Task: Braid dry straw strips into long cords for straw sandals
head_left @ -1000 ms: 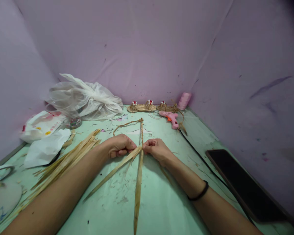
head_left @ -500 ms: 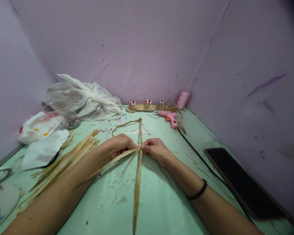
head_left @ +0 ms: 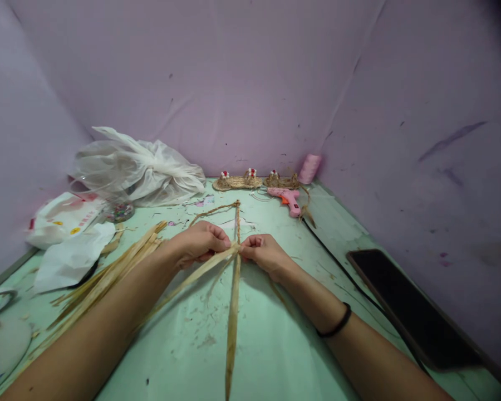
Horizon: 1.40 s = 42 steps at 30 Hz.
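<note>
A thin braided cord [head_left: 238,218] of dried fibre runs down the middle of the green table to my fingertips, its other part curving off to the left. My left hand [head_left: 202,243] pinches a pale flat strip [head_left: 204,268] at the braid's lower end. Closed on the braid end from the right side is my right hand [head_left: 265,253], its thumb and forefinger pressed together. From between the hands a long loose strip [head_left: 232,323] hangs toward the near edge. A strip partly hidden under my right wrist trails to the lower right.
Dried strips [head_left: 121,267] lie beside my left forearm. White bags [head_left: 150,172] and a paper piece [head_left: 73,262] are at the left. Behind are woven pieces [head_left: 237,182], a pink glue gun [head_left: 287,199] and thread spool [head_left: 309,169]; a black phone [head_left: 413,306] lies right.
My left hand has risen slightly at the braid end, and the pale strip it pinches has lifted and turned. My right hand keeps its pinch. The view has shifted slightly.
</note>
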Each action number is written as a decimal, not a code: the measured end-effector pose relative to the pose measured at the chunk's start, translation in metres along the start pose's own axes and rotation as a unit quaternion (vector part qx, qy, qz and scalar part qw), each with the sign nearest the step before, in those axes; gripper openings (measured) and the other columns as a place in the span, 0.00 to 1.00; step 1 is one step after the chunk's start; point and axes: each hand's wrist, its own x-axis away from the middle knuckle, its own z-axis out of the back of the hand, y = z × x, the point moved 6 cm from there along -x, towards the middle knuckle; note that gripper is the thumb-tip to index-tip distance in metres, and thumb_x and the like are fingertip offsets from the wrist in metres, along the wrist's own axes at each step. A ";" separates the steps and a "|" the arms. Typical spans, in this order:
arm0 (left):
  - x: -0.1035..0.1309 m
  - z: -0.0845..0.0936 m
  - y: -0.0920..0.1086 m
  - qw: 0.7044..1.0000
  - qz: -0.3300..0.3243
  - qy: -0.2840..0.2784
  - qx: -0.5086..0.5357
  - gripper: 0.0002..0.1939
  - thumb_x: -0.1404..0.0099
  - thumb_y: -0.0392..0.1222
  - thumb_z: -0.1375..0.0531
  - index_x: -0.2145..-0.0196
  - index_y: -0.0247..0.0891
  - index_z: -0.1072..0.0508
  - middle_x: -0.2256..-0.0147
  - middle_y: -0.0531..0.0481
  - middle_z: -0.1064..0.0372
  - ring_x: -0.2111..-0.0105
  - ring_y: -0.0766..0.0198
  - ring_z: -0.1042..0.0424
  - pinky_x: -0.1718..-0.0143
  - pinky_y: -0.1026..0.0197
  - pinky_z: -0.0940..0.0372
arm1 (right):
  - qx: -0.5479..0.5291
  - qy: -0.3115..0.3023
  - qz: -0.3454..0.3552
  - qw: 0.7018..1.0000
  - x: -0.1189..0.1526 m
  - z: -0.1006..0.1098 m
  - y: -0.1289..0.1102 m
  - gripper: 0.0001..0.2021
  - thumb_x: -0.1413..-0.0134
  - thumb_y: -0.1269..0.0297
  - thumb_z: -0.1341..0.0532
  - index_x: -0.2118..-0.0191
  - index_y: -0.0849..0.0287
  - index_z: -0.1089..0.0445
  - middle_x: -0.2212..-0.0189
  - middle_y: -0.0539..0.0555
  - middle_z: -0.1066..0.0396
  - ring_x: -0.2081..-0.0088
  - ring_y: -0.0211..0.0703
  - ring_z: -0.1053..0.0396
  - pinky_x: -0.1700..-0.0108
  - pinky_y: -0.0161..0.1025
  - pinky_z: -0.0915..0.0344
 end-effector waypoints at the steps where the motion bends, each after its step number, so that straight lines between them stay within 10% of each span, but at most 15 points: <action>1: -0.002 -0.003 -0.002 1.000 0.000 0.013 -0.022 0.05 0.55 0.39 0.42 0.81 0.35 0.35 0.89 0.59 0.49 0.90 0.76 0.55 0.88 0.69 0.62 | -0.002 0.001 0.002 1.000 0.000 0.000 0.000 0.02 0.67 0.72 0.43 0.83 0.63 0.37 0.88 0.46 0.40 0.83 0.30 0.49 0.80 0.31 0.53; 9: -0.013 -0.008 -0.006 0.982 -0.061 0.114 -0.138 0.03 0.57 0.35 0.44 0.80 0.34 0.33 0.86 0.56 0.42 0.86 0.73 0.45 0.84 0.69 0.51 | -0.013 -0.006 0.001 1.000 0.000 0.000 -0.001 0.03 0.67 0.73 0.44 0.84 0.63 0.36 0.89 0.46 0.42 0.84 0.29 0.50 0.80 0.31 0.54; 22: -0.005 -0.014 -0.009 0.994 0.044 0.050 -0.081 0.09 0.55 0.40 0.43 0.77 0.31 0.29 0.93 0.56 0.46 0.91 0.73 0.53 0.88 0.68 0.59 | -0.019 0.004 0.000 1.000 0.001 0.001 -0.002 0.02 0.67 0.73 0.43 0.83 0.64 0.35 0.88 0.47 0.39 0.83 0.29 0.48 0.80 0.29 0.52; 31: -0.018 -0.013 -0.005 0.988 0.007 0.129 -0.085 0.11 0.63 0.31 0.46 0.91 0.36 0.48 0.93 0.60 0.59 0.89 0.76 0.58 0.88 0.67 0.64 | -0.021 -0.009 0.021 1.000 0.000 -0.002 -0.002 0.03 0.67 0.74 0.43 0.84 0.63 0.36 0.88 0.46 0.39 0.83 0.30 0.47 0.80 0.29 0.51; 37: -0.016 -0.029 -0.020 0.982 0.141 0.006 0.126 0.09 0.56 0.34 0.46 0.89 0.34 0.42 0.93 0.57 0.55 0.91 0.77 0.59 0.90 0.70 0.63 | -0.050 -0.008 -0.008 0.999 0.003 0.000 -0.005 0.03 0.67 0.75 0.44 0.83 0.63 0.37 0.88 0.47 0.38 0.84 0.28 0.48 0.81 0.28 0.53; 42: -0.015 -0.031 -0.022 0.985 0.111 -0.018 0.134 0.09 0.53 0.37 0.44 0.86 0.31 0.36 0.93 0.56 0.50 0.92 0.77 0.56 0.90 0.71 0.64 | -0.057 -0.009 -0.016 0.998 0.005 0.001 -0.006 0.02 0.67 0.75 0.44 0.82 0.63 0.36 0.88 0.46 0.38 0.86 0.27 0.49 0.83 0.29 0.54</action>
